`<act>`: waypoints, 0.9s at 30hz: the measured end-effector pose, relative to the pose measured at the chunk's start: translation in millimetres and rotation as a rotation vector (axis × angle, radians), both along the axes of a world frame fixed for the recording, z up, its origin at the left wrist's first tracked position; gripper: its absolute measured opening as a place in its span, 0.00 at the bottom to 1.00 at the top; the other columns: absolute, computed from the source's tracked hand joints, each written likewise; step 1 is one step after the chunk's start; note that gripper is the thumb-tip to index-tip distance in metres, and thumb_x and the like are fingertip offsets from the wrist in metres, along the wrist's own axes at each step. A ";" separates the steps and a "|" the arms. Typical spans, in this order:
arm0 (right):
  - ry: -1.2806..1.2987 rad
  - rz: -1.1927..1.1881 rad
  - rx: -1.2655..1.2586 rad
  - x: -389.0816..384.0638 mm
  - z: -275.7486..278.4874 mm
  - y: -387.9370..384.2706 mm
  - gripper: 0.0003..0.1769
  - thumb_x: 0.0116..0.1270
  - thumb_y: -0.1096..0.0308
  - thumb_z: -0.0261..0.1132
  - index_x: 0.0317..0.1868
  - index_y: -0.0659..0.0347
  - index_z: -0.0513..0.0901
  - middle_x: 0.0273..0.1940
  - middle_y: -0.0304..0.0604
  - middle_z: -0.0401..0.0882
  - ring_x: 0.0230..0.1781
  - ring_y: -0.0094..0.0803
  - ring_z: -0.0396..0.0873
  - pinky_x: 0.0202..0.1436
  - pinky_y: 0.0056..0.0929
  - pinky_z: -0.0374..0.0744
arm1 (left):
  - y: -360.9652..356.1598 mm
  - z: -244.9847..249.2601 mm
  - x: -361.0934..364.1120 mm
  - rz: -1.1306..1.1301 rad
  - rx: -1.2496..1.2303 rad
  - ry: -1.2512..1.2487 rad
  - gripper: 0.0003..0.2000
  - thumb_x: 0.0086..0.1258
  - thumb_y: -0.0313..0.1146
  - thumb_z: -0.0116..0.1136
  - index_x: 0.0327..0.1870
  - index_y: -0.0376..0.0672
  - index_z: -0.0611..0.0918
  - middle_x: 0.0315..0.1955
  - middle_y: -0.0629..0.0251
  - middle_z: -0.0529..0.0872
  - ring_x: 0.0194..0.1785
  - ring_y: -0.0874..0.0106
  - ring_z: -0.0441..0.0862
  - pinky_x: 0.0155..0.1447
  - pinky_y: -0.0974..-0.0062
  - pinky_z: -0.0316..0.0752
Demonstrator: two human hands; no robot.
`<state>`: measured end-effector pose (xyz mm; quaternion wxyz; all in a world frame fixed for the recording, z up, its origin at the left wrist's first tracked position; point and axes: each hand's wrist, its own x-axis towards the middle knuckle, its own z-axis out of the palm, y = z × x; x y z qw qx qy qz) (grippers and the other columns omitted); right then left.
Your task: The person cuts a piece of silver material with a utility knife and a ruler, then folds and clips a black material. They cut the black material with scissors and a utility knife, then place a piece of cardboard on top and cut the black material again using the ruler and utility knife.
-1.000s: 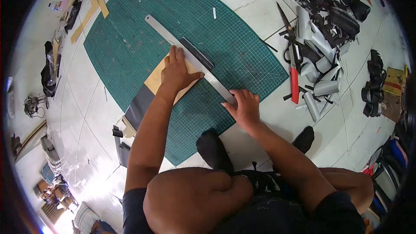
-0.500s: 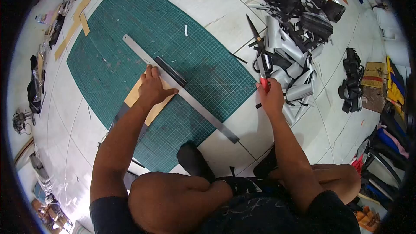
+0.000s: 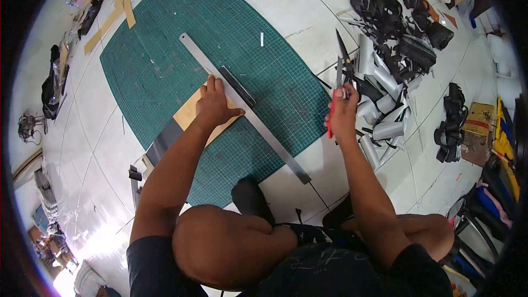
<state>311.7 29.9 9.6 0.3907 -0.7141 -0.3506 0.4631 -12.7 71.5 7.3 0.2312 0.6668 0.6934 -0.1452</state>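
My left hand (image 3: 216,104) presses down on a tan sheet (image 3: 191,111) and the edge of a long steel ruler (image 3: 269,138), thumb stretched out to the side. The ruler lies diagonally across a green cutting mat (image 3: 159,49), its near end past the mat's edge. Beside the ruler lies a narrow black strip (image 3: 238,86). A dark sheet (image 3: 164,142) shows partly under my left forearm. My right hand (image 3: 344,114) is closed around a red-handled cutter (image 3: 331,115) at the mat's right edge. Black scissors (image 3: 344,49) lie just beyond it.
A heap of silver and black scraps (image 3: 385,77) spreads on the tiled floor at right. Farther right are a black strap bundle (image 3: 452,124) and a brown box (image 3: 477,132). Tan pattern pieces (image 3: 113,19) lie at the upper left. My foot (image 3: 251,198) touches the mat's near edge.
The view has shifted, so the mat and ruler appear farther right. My right hand has moved up along the cutter, with red handle now showing below it. My left hand stays on the ruler.
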 end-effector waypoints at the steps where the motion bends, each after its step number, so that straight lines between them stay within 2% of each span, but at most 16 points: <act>1: -0.076 0.056 0.029 -7.5 -4.8 -1.2 0.28 0.82 0.47 0.56 0.69 0.56 0.65 0.33 0.41 0.77 0.22 0.24 0.74 0.21 0.29 0.73 | 0.7 2.2 1.1 0.001 -0.007 0.007 0.61 0.51 0.62 0.80 0.78 0.32 0.58 0.80 0.44 0.55 0.81 0.43 0.57 0.74 0.52 0.75; 2: -0.152 0.119 0.057 -13.8 -8.5 -2.5 0.27 0.82 0.47 0.58 0.67 0.56 0.65 0.31 0.40 0.76 0.21 0.24 0.73 0.20 0.29 0.72 | 0.0 4.2 1.6 0.009 -0.015 0.015 0.61 0.51 0.61 0.81 0.78 0.31 0.58 0.80 0.45 0.55 0.81 0.45 0.57 0.73 0.55 0.76; 3: -0.102 0.130 0.021 -22.2 1.7 -2.3 0.26 0.80 0.47 0.61 0.62 0.56 0.65 0.30 0.41 0.78 0.19 0.24 0.74 0.19 0.27 0.72 | -0.4 3.6 0.7 0.013 -0.005 0.005 0.61 0.51 0.61 0.81 0.78 0.31 0.58 0.80 0.45 0.55 0.81 0.45 0.58 0.73 0.55 0.76; 5: -0.049 0.116 0.031 -34.4 11.3 1.2 0.26 0.80 0.46 0.61 0.62 0.56 0.64 0.31 0.43 0.79 0.18 0.25 0.74 0.19 0.27 0.71 | -1.9 1.0 -1.6 0.011 0.010 -0.010 0.61 0.50 0.61 0.81 0.78 0.31 0.59 0.80 0.45 0.55 0.80 0.45 0.59 0.73 0.55 0.76; 7: 0.006 0.084 0.042 -40.9 18.4 9.2 0.25 0.80 0.46 0.60 0.62 0.54 0.64 0.33 0.43 0.82 0.17 0.24 0.73 0.17 0.25 0.70 | -1.7 -2.6 -3.9 0.019 0.025 -0.043 0.61 0.49 0.62 0.81 0.77 0.33 0.59 0.80 0.43 0.55 0.80 0.43 0.59 0.73 0.51 0.75; 10: 0.049 0.056 -0.092 -42.1 34.3 20.9 0.23 0.81 0.48 0.60 0.61 0.53 0.64 0.34 0.41 0.82 0.17 0.22 0.72 0.17 0.22 0.69 | -1.5 -2.6 -5.6 0.017 0.010 -0.048 0.62 0.48 0.64 0.81 0.78 0.32 0.59 0.80 0.40 0.55 0.80 0.42 0.60 0.74 0.51 0.74; 11: 0.057 0.078 -0.063 -41.6 34.5 21.5 0.20 0.81 0.52 0.60 0.61 0.53 0.68 0.36 0.40 0.82 0.20 0.21 0.73 0.17 0.22 0.69 | -1.8 -2.1 -5.2 0.018 0.008 -0.044 0.63 0.48 0.64 0.81 0.78 0.32 0.59 0.80 0.40 0.55 0.79 0.42 0.60 0.74 0.51 0.74; 14: 0.117 0.149 0.098 -39.1 16.8 17.6 0.17 0.83 0.54 0.58 0.60 0.54 0.71 0.36 0.39 0.83 0.21 0.20 0.73 0.16 0.21 0.68 | -2.8 -7.8 -4.2 0.003 0.044 -0.019 0.61 0.48 0.63 0.81 0.76 0.32 0.61 0.80 0.43 0.56 0.78 0.45 0.63 0.71 0.55 0.78; 15: 0.148 0.159 0.208 -42.8 8.9 19.7 0.14 0.83 0.58 0.57 0.60 0.56 0.74 0.40 0.40 0.84 0.24 0.20 0.75 0.19 0.20 0.72 | -4.0 -7.5 -4.7 0.000 0.060 -0.006 0.60 0.48 0.63 0.81 0.75 0.32 0.62 0.80 0.44 0.56 0.78 0.46 0.64 0.69 0.57 0.80; 18: 0.181 0.209 0.139 -41.7 -0.8 8.2 0.13 0.82 0.62 0.58 0.58 0.60 0.74 0.45 0.45 0.84 0.34 0.22 0.80 0.33 0.21 0.81 | -4.1 -6.2 -4.7 -0.007 0.057 0.001 0.60 0.47 0.64 0.81 0.75 0.32 0.62 0.80 0.43 0.57 0.77 0.46 0.66 0.67 0.58 0.82; 19: 0.210 0.131 0.130 -48.9 1.6 4.1 0.11 0.81 0.64 0.60 0.55 0.61 0.74 0.47 0.47 0.84 0.35 0.22 0.80 0.33 0.22 0.81 | -3.6 -3.5 -4.4 0.002 0.027 -0.013 0.61 0.48 0.64 0.80 0.76 0.32 0.61 0.80 0.42 0.56 0.78 0.45 0.64 0.69 0.55 0.80; 21: 0.250 0.132 0.128 -54.0 -6.4 -3.6 0.10 0.80 0.66 0.61 0.54 0.61 0.74 0.48 0.47 0.84 0.37 0.22 0.81 0.34 0.21 0.82 | -1.0 1.1 -4.0 0.015 -0.029 -0.038 0.64 0.49 0.65 0.80 0.79 0.31 0.58 0.80 0.40 0.54 0.80 0.42 0.59 0.73 0.50 0.76; 25: 0.266 0.157 0.228 -67.6 -24.4 -6.5 0.10 0.79 0.68 0.62 0.55 0.61 0.76 0.50 0.43 0.85 0.34 0.24 0.82 0.33 0.19 0.79 | -1.5 0.1 -3.4 0.011 -0.016 -0.037 0.63 0.49 0.64 0.80 0.78 0.31 0.58 0.80 0.40 0.54 0.80 0.43 0.60 0.72 0.51 0.77; 27: 0.288 0.216 0.188 -68.6 -22.8 -5.4 0.12 0.79 0.68 0.62 0.58 0.62 0.76 0.52 0.42 0.84 0.37 0.25 0.83 0.34 0.19 0.80 | -1.7 0.0 -4.4 0.004 -0.005 -0.029 0.63 0.49 0.64 0.80 0.78 0.31 0.58 0.80 0.40 0.54 0.79 0.43 0.61 0.71 0.51 0.78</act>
